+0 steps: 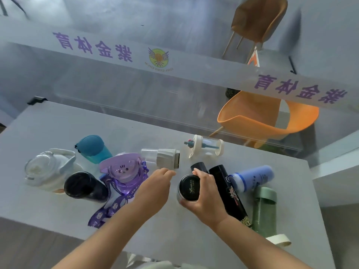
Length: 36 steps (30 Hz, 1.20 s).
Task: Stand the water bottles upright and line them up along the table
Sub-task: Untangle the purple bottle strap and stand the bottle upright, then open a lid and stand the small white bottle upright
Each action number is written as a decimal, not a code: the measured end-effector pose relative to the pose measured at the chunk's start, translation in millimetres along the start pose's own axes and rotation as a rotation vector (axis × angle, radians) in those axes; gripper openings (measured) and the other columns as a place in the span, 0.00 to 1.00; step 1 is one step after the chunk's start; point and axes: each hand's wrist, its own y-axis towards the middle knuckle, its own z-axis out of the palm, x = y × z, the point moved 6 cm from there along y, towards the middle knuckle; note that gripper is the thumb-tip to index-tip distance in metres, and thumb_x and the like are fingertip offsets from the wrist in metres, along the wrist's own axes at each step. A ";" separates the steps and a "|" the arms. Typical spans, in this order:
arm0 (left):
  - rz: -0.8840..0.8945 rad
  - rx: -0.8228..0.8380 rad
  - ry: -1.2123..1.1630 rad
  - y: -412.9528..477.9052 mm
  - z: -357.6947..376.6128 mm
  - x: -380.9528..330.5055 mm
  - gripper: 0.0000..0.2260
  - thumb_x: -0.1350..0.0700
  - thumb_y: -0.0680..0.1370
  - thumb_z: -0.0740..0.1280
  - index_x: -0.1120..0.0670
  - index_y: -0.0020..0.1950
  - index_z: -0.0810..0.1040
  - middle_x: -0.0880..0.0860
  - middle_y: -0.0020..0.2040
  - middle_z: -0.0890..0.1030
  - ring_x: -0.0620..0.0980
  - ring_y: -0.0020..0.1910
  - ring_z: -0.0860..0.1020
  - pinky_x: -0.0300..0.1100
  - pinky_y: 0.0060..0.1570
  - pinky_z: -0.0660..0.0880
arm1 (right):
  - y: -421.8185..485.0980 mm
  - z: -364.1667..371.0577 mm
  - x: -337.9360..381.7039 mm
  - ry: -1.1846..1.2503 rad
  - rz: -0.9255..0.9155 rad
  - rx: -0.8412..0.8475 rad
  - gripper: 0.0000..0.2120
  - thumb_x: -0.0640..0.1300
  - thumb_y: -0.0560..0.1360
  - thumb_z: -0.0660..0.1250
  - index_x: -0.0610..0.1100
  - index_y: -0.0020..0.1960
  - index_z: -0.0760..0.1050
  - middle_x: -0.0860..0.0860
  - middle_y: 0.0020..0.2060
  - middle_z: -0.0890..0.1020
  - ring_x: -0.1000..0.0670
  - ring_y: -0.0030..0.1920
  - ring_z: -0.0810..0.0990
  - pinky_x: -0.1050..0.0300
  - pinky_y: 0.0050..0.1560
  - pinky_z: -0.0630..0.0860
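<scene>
Our right hand (pixel 206 195), nearest us, wraps a round, glossy black-lidded bottle (pixel 189 188), apparently to steady it upright mid-table. Our left hand (pixel 155 184) hovers loose and empty at its nine o'clock, likely bound for the clear plastic grey-capped bottle (pixel 159 158) lying at eleven. A slim black flask (pixel 229 191) lies at three.

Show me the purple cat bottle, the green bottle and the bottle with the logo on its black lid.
purple cat bottle (pixel 122 170), head view, on the cat face of its lid
green bottle (pixel 264 213), head view, on its translucent body
logo-lid bottle (pixel 189 188), head view, on the lid's top
</scene>
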 end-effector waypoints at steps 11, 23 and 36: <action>-0.118 -0.322 -0.052 10.8 -58.6 8.0 0.12 0.60 0.79 0.60 0.54 0.61 0.75 0.51 0.62 0.76 0.51 0.58 0.75 0.44 0.54 0.76 | 101.6 -23.6 -9.1 -0.078 -0.124 0.099 0.11 0.44 0.73 0.68 0.44 0.55 0.77 0.47 0.51 0.81 0.49 0.52 0.76 0.58 0.55 0.73; -0.189 -0.253 -0.073 66.5 -107.9 73.0 0.14 0.56 0.80 0.59 0.54 0.65 0.72 0.52 0.67 0.72 0.50 0.65 0.70 0.40 0.62 0.68 | 164.2 68.4 -10.1 -0.639 -0.125 0.486 0.31 0.62 0.66 0.68 0.45 0.61 0.68 0.46 0.59 0.74 0.44 0.61 0.66 0.48 0.62 0.62; -0.213 -0.050 -0.068 77.3 -83.6 84.3 0.15 0.52 0.80 0.58 0.50 0.66 0.70 0.48 0.66 0.72 0.47 0.61 0.71 0.40 0.60 0.69 | 165.7 70.6 -20.1 -0.625 -0.165 0.475 0.27 0.56 0.64 0.69 0.43 0.57 0.69 0.46 0.54 0.74 0.45 0.55 0.69 0.52 0.59 0.65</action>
